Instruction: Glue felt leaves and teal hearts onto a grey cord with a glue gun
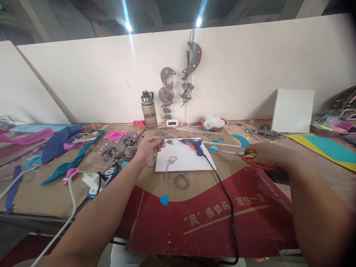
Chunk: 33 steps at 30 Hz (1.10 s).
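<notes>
My left hand (150,150) is closed, thumb and fingers pinching a small dark grey piece (162,141) by the white board's upper left corner; its outline is too small to make out. A grey flower-shaped cutout (169,142) lies just beside it. On the right, my right hand (260,154) grips red-handled scissors (247,159), their blades pointing left over the cardboard. Between the hands a blue glue gun (196,145) rests on the white board (185,159), its black cord running toward me. Thin grey cord (181,181) lies coiled at the board's front edge.
A blue heart (164,200) lies on the red-printed cardboard (205,230). Left are a power strip (107,178), grey yarn pieces (119,148) and coloured strips. Behind stand a bottle (149,111) and a small clock (171,122); moon-shaped hangings (194,57) hang on the white partition.
</notes>
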Motion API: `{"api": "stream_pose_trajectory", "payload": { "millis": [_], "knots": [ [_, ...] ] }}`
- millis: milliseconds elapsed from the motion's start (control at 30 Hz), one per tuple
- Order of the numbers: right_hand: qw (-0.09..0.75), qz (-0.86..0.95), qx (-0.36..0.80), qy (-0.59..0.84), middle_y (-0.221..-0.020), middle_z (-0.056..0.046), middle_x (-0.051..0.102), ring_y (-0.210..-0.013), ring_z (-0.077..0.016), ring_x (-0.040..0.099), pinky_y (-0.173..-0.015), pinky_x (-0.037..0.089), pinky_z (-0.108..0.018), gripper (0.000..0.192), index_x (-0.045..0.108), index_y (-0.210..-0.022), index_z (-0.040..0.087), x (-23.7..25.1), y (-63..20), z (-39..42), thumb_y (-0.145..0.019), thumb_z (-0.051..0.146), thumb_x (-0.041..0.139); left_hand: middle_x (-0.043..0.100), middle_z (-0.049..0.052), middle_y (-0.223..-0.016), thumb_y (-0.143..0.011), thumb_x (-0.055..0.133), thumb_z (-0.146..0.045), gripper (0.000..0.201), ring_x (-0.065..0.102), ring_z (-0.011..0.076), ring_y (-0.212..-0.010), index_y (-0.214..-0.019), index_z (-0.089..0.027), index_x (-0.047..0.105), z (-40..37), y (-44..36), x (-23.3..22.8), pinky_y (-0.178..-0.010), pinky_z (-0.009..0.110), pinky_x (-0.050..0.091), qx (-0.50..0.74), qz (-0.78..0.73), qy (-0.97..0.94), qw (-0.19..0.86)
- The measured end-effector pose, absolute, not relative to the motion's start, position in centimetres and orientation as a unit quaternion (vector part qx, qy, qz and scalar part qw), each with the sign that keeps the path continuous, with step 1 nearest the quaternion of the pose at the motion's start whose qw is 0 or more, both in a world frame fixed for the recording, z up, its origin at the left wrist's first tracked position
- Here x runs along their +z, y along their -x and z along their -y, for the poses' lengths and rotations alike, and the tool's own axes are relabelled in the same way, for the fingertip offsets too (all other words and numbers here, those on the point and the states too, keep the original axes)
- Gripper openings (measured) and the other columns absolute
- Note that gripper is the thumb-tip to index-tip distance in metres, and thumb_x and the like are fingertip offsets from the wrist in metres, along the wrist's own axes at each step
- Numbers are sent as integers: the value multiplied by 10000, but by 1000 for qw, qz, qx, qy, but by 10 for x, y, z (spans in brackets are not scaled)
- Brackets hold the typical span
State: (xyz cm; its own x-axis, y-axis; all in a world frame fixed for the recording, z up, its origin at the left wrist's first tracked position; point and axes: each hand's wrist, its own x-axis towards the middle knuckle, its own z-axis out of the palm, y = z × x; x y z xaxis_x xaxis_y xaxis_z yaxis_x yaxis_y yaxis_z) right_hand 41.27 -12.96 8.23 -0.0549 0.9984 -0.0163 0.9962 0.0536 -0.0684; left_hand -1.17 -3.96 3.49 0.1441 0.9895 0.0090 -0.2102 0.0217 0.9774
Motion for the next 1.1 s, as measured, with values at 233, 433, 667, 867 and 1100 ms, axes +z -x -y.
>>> {"api": "stream_pose_trajectory", "payload": {
  "millis": [233,433,667,867,1100],
  "knots": [
    [-84,690,101,712,-1029,-81,690,-912,-277,644,-708,479,-335,513,689,-1070,251,67,-406,116,-560,293,719,578,-19,-675,-545,840,-289,340,505,44,-547,-774,-129,648,45,2,40,-449,163,328,521,-397,-470,591],
    [64,711,28,699,-818,-101,693,-759,-245,636,-648,462,-340,232,688,-806,191,76,-367,124,-779,362,533,582,-13,-680,-519,854,-340,390,439,33,-499,-770,-134,638,55,-4,46,-432,178,274,503,-372,-495,602],
    [384,735,205,520,-962,-62,658,-790,-167,612,-613,506,-285,348,590,-1081,205,61,-236,127,-864,462,501,620,2,-704,-564,826,-348,357,471,47,-522,-786,-137,641,63,-15,45,-453,189,291,480,-371,-539,584],
    [419,732,237,481,-846,-30,619,-662,-124,561,-557,469,-263,291,548,-955,191,49,-199,106,-850,462,531,578,-28,-599,-599,808,-360,334,468,56,-495,-806,-143,661,73,-22,45,-469,207,317,452,-361,-575,579],
    [456,713,248,472,-607,39,536,-565,-107,498,-587,393,-250,254,497,-744,202,48,-211,111,-899,398,454,553,-27,-584,-614,794,-329,290,430,49,-489,-780,-133,660,69,-23,41,-491,212,342,453,-362,-572,581]
  ]
}}
